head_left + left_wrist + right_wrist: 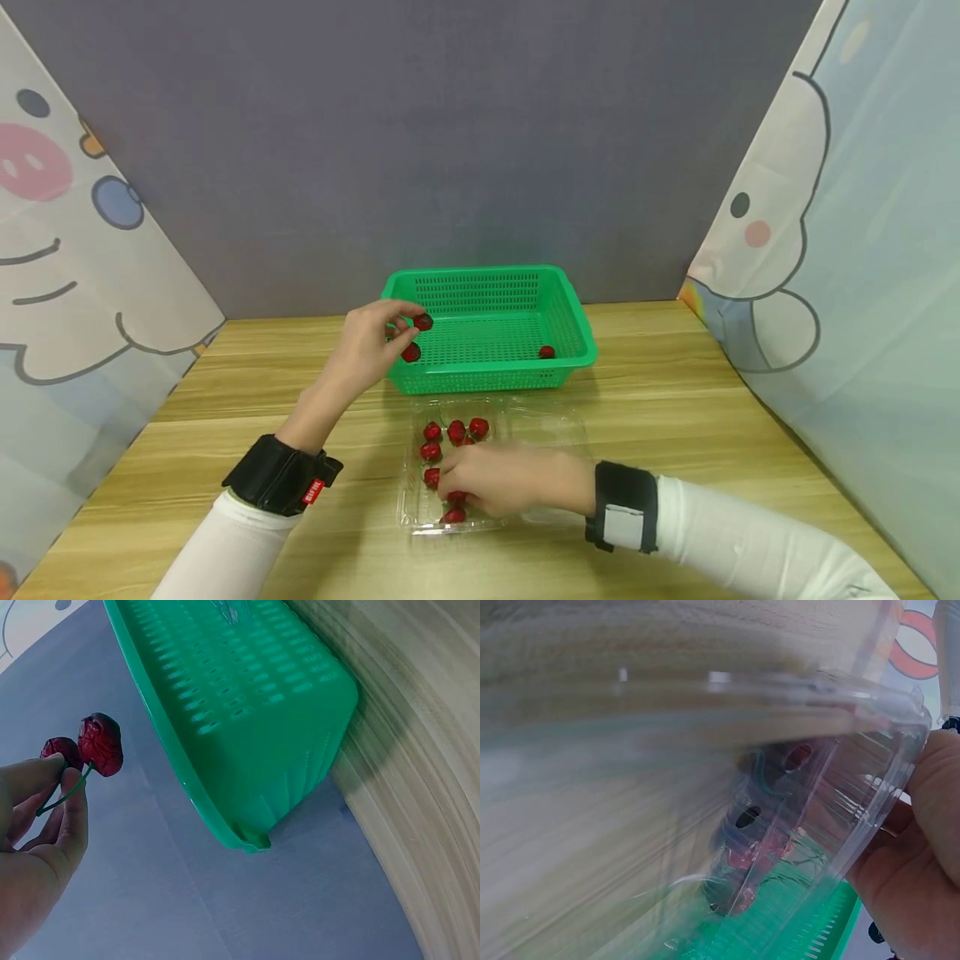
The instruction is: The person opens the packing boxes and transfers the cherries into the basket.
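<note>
The left hand (pixel 367 340) has a narrow grip, thumb and fingertips pinching a pair of cherries (pixel 100 744), two dark red fruits with one green stem (pixel 66 797) seen curving between the fingers; the pair is held up at the left end of the green basket (pixel 491 365). The nearer of the two fruits is partly covered by the thumb in the left wrist view. The right hand (pixel 495 479) is over the clear plastic box (pixel 406 500), in front of the basket; it is blurred and its fingertips are hidden, so I cannot tell whether it grips anything. Around it, eight box cherries (pixel 478 428) can be counted, one half tucked behind others; any under the hand are out of sight. Through the plastic in the right wrist view, red shapes smear too much to count. One single cherry (pixel 547 352) lies in the basket's front right corner. The box's one lid (pixel 543 425) lies open to the right, faint against the wood and crossed by the forearm. Two black wristbands (pixel 273 475) and two white sleeves, both cut off by the frame, complete the arms above one wooden table (pixel 660 400).
</note>
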`<state>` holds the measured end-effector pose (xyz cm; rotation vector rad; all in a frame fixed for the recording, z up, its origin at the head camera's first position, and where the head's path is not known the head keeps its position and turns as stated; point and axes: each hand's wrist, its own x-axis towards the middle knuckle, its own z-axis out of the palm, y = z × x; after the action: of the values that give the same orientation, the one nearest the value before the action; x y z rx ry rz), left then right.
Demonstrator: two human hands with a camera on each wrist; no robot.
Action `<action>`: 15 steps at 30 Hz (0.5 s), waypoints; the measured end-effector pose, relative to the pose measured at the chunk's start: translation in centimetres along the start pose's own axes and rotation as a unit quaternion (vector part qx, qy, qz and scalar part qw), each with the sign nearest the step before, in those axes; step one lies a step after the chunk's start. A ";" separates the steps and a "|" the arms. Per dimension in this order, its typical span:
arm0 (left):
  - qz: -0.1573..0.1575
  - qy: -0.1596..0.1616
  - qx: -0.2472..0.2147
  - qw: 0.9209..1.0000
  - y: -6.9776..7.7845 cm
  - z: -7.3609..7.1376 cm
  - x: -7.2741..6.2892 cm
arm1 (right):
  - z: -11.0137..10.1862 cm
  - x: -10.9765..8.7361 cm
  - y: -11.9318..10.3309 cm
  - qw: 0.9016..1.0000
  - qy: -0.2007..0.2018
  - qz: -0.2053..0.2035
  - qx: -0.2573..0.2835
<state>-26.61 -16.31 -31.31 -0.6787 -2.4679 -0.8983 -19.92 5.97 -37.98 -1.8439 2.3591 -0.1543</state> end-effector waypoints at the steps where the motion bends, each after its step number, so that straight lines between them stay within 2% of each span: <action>1: 0.000 0.002 0.000 1.000 -0.1 0.0 0.1 | 0.0 0.0 0.0 1.000 -0.001 0.001 0.001; 11: -0.025 0.006 0.000 1.000 -1.5 0.3 0.4 | 0.4 0.2 -0.1 1.000 -0.012 0.014 -0.017; 15: -0.036 -0.005 0.002 0.999 -1.8 0.5 0.3 | 0.5 0.2 -0.2 0.999 -0.015 0.023 -0.022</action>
<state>-28.01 -17.09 -32.30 -0.5986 -2.5172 -0.9190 -19.72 5.72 -38.50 -1.7958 2.4030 -0.0694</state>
